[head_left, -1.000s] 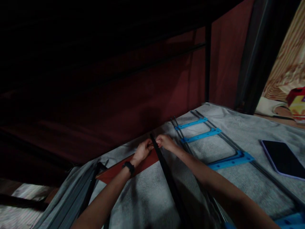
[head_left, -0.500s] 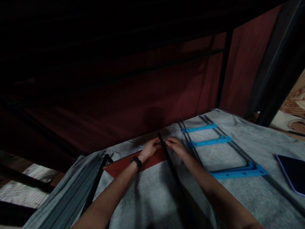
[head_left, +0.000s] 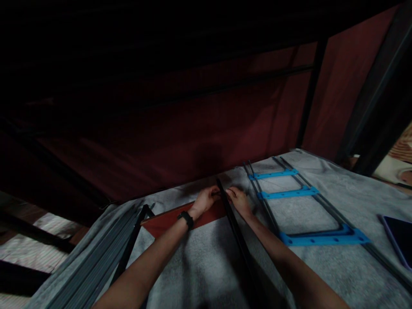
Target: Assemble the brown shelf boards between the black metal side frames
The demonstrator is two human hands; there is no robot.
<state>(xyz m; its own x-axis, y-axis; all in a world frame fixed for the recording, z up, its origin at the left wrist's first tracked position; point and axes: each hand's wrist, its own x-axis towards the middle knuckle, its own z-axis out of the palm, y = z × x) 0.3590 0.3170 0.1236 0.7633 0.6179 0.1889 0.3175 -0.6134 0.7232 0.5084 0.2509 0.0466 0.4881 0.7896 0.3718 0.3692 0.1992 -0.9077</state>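
My left hand, with a black watch on the wrist, is closed at the far edge of a reddish-brown board. My right hand is closed on the other side of a black bar, its fingertips close against it. The bar runs from between my hands toward me, across the board's right end. A second black bar meets the board's left end. My fingertips are partly hidden, so whatever small thing lies in them cannot be made out.
Blue brackets joined by dark rods lie on the grey cloth at right. A phone lies at the right edge. Grey strips are stacked at left. Dark red fabric and black posts stand behind.
The view has shifted slightly, so most things appear a little further right. Both hands stay at the far end of the black bar, with the right fingers curled a little more.
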